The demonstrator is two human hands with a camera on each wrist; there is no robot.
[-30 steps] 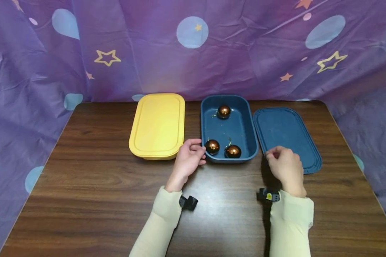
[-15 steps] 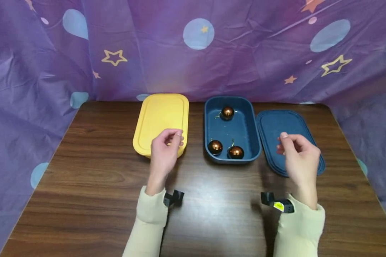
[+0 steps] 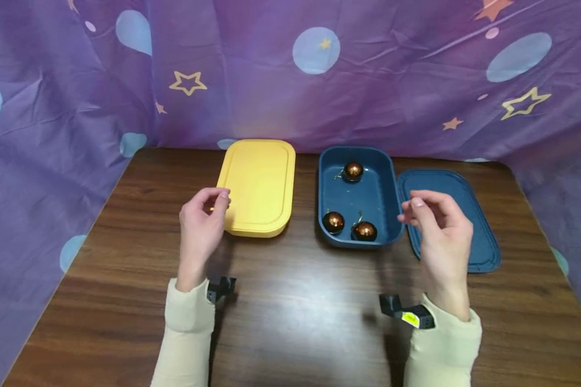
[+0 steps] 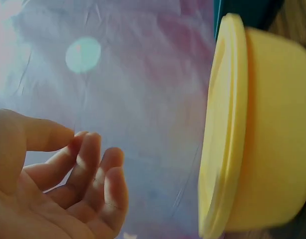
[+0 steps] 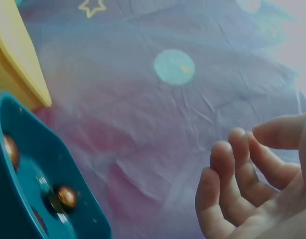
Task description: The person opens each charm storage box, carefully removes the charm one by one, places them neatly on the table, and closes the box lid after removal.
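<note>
My left hand (image 3: 200, 231) hovers by the near left corner of the yellow lidded container (image 3: 259, 183), apart from it in the left wrist view. Its thumb and index fingertip come close together with nothing seen between them. Above the blue lid (image 3: 481, 242), which lies flat on the table, hangs my right hand (image 3: 443, 236), fingers loosely bent and holding nothing. In the uncovered blue container (image 3: 353, 201) lie three shiny brown baubles with gold strings: one bauble (image 3: 353, 172) at the back, a second bauble (image 3: 333, 222) and a third bauble (image 3: 365, 231) near the front wall.
Everything stands on a dark wood-grain table (image 3: 290, 312). A purple curtain (image 3: 252, 80) with stars and dots hangs behind and beside it. The blue container sits between the yellow one and the blue lid. Each wrist carries a small black camera.
My left hand has left the blue container's rim and moved left past the yellow container's front. My right hand has lifted from the blue lid's near edge. The containers and baubles have stayed put.
</note>
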